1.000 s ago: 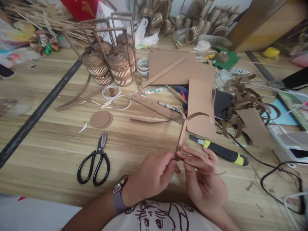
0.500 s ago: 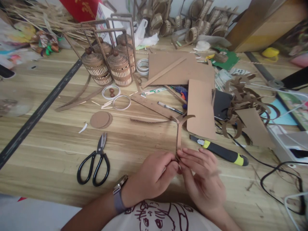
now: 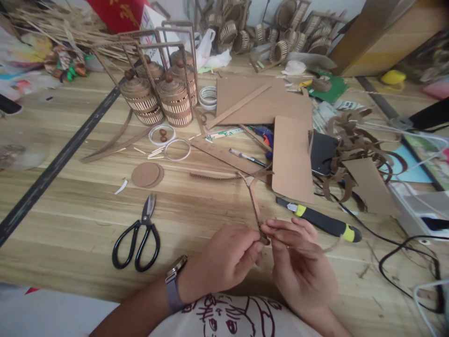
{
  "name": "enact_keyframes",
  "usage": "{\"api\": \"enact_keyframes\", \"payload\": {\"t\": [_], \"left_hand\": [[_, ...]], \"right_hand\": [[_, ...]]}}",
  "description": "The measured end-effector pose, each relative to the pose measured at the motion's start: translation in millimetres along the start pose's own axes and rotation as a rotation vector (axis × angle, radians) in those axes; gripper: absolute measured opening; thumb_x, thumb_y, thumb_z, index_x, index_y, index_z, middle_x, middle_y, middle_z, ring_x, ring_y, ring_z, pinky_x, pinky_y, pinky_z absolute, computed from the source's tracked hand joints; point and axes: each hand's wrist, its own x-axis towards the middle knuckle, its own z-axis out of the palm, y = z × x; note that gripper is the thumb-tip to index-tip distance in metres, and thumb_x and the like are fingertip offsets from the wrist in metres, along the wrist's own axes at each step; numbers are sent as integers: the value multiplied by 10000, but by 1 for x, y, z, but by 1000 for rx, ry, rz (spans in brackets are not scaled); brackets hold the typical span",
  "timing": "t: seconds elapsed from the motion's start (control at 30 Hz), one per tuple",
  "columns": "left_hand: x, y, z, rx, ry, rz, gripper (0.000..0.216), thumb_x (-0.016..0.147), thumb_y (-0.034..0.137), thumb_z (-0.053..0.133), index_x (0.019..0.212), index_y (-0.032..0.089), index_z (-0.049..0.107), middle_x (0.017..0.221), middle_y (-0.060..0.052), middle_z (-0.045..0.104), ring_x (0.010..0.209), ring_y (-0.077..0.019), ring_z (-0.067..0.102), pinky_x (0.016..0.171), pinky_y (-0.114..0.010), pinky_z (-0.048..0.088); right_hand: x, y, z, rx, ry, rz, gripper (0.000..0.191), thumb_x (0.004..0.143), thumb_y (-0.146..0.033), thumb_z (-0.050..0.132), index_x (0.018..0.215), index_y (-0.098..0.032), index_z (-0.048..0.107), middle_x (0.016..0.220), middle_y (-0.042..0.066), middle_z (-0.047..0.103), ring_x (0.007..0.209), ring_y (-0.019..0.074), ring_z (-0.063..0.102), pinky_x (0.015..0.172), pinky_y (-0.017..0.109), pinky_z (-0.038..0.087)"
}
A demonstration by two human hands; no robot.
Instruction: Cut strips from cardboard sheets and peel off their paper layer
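A narrow corrugated cardboard strip (image 3: 255, 206) stands up from my fingers, its far end split into two curling layers. My left hand (image 3: 224, 255), with a watch on the wrist, is closed around the near end. Beside it, the thumb and fingertips of my right hand (image 3: 303, 267) pinch the same strip's near end. A thin brown sliver (image 3: 334, 245) pokes out past the right fingers; where it joins is hidden. Left of my hands lie black-handled scissors (image 3: 144, 234), and a utility knife (image 3: 321, 220) rests to the right.
Lidded cardboard baskets (image 3: 174, 100) with tall handles stand at the back left. Cardboard discs (image 3: 145, 174), tape rings (image 3: 177, 149) and a pen (image 3: 247, 157) lie ahead. Cardboard sheets (image 3: 293, 159) and a heap of curled strips (image 3: 345, 159) sit on the right, near a black cable (image 3: 386, 257).
The strip's far end has tilted left. My right hand has shifted slightly right and turned, and the thin sliver now sticks out further past its fingers.
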Motion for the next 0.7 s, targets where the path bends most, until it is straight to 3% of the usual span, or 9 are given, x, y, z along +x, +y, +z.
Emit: {"api": "enact_keyframes", "payload": {"t": [0.17,0.37,0.6,0.7], "left_hand": [[1,-2,-2,61,-18,1,411,1068,335,284,784,192,544,759,-33,613,748,-160,567,731,-266,440],[5,-1,-3,-275,-10,-166,428,1033,500,391,805,182,565,758,-20,642,710,-140,591,670,-248,434],[4,-1,-1,-262,8,-211,308,1033,326,418,795,187,555,761,-13,664,705,-130,602,675,-240,431],[4,0,-1,-228,5,-185,297,1020,281,421,761,191,536,734,-5,645,694,-126,594,669,-239,428]], "right_hand": [[0,0,4,220,81,107,209,883,-45,597,975,-233,595,876,3,755,890,204,724,917,445,508],[3,1,-5,-97,-90,-116,207,879,-61,605,957,-253,594,927,-17,786,909,183,733,947,413,455],[6,-1,-1,-190,-81,-146,205,886,-79,593,1012,-240,603,1001,30,785,962,210,731,949,429,463],[5,-2,-1,-223,-88,-142,214,883,-55,579,964,-253,590,986,3,792,936,182,733,994,407,422]]}}
